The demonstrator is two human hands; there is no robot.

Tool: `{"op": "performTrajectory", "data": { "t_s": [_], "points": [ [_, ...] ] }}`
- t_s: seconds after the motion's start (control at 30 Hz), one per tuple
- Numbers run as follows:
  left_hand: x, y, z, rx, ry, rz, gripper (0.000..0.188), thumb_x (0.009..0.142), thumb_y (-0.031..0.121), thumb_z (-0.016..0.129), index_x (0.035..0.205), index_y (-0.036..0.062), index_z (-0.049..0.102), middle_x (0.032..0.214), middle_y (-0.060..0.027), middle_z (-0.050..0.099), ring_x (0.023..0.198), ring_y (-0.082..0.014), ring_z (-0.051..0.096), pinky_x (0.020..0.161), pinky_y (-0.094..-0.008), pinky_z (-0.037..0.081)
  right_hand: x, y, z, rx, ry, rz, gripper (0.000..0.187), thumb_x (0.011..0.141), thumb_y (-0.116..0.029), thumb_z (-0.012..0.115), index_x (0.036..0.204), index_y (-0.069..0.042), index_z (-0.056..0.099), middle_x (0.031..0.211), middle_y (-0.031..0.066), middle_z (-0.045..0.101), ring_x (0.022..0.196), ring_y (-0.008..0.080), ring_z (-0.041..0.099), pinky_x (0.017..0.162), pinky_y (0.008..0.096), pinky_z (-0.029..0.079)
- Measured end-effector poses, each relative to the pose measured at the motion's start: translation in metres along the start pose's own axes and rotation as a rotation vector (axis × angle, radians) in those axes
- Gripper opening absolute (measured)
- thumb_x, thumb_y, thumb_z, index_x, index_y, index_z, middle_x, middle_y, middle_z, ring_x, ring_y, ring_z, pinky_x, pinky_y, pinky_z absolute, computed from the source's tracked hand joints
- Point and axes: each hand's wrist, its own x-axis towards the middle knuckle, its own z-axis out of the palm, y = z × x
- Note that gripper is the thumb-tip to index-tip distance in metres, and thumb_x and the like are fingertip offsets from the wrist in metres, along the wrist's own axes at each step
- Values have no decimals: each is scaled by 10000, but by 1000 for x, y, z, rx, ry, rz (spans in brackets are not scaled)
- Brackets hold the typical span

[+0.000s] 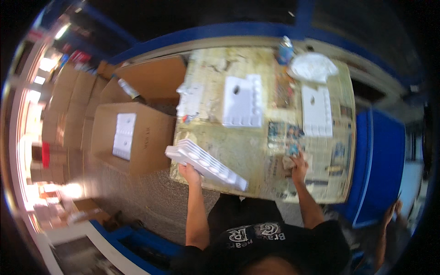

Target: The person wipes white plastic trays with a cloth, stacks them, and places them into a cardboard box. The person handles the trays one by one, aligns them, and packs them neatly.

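Observation:
My left hand (190, 174) grips a stack of white plastic paint palettes (211, 167), tilted at the table's near left edge. The stack has rounded wells along its side. On the newspaper at the right, my right hand (299, 167) has its fingers bent over a beige cloth (288, 162), partly hidden by the hand. One white palette (238, 106) with a dark oval thumb hole lies mid-table. Another white palette (316, 112) rests on newspaper farther right, beyond my right hand.
The stained table (208, 64) carries newspaper (341, 151), a blue bottle (285, 51) and a crumpled white bundle (312, 68). An open cardboard box (156, 133) with a white palette stands left of it. A blue container (380, 158) borders the right; another person's hand (392, 212) shows there.

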Motion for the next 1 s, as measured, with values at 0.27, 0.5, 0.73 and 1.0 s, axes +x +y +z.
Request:
{"op": "performTrajectory", "data": {
  "t_s": [0.27,0.5,0.73,1.0],
  "points": [
    [-12,71,23,-74,-254,-323,201,921,110,487,1039,-18,588,899,-70,659,760,-165,644,681,-294,528,-3,-196,-89,676,-114,-662,275,873,-57,546,1128,-47,650,1157,159,638,1078,271,611,878,333,461],
    [-2,113,39,36,-408,-410,234,876,128,512,1023,-24,612,883,-99,668,706,-169,647,608,-290,524,-65,-349,-139,382,-431,-1180,487,808,-92,544,1285,-183,585,1423,1,468,1384,274,331,1066,404,258],
    [7,129,47,-55,-571,-314,234,892,112,546,1041,-55,613,942,-108,669,778,-167,652,667,-297,535,-20,-418,-145,296,-162,-950,640,717,57,449,1320,-134,546,1460,39,414,1399,309,286,1081,429,265],
    [-4,102,89,-131,-701,-397,282,896,133,527,1101,-48,596,966,-134,671,808,-197,670,690,-324,559,8,-451,-170,705,-97,-794,677,697,92,411,1347,-79,496,1457,193,363,1337,331,368,1089,364,310]
  ]
}}
